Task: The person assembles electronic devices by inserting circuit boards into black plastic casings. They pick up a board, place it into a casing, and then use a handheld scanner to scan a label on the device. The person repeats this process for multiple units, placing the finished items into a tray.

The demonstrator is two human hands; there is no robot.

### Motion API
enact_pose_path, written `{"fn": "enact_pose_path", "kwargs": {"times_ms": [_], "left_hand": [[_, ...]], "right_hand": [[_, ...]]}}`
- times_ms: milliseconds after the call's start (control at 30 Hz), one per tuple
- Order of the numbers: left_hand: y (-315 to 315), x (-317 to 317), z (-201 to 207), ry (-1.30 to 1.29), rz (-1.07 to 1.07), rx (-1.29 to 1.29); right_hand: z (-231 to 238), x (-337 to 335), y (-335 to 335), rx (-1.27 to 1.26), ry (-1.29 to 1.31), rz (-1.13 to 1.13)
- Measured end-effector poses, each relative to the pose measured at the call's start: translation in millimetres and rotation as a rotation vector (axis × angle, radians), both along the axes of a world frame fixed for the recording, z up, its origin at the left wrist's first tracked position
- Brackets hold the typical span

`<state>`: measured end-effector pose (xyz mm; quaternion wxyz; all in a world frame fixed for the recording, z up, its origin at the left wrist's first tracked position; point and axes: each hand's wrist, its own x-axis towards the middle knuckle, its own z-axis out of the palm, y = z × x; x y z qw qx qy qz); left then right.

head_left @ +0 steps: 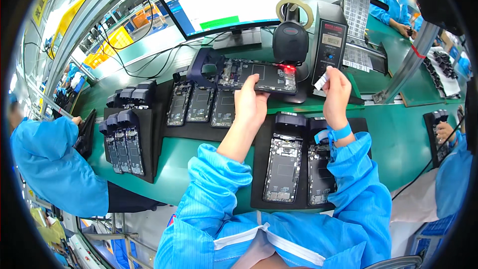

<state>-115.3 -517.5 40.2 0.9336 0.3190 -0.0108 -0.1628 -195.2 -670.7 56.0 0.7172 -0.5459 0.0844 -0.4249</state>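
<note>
My left hand (250,103) grips an opened phone (259,75) from below, its thumb on the dark inner face. A dark raised cover (204,66) stands at the phone's left end. Red light from a black barcode scanner (291,44) falls on the phone's right end. My right hand (337,90) pinches a small white label (321,81) between thumb and fingers, just right of the phone. A blue wrist strap (340,133) circles my right wrist. Beside this hand stands a label dispenser (330,40) with a strip of printed labels (356,12).
More opened phones lie on black mats: one (283,169) before me, others (201,103) behind my left arm, several on a stacked pad (149,167) at left. A monitor (224,2) stands at the back, with cables. Co-workers (55,162) sit left and right. A metal post (406,72) rises at right.
</note>
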Motion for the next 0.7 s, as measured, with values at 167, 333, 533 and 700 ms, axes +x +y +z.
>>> {"fn": "enact_pose_path", "kwargs": {"times_ms": [167,333,533,700], "left_hand": [[4,4,-7,-0.049,0.01,0.015],[19,-48,1,-0.258,0.111,0.162],[63,-92,8,-1.035,0.041,0.898],[64,-82,-37,-0.956,-0.131,0.776]], "right_hand": [[24,-20,0,-0.168,-0.137,0.027],[36,-41,20,-0.479,-0.177,0.158],[60,-86,52,-0.834,-0.235,0.4],[52,-82,69,-0.626,-0.309,0.613]]}}
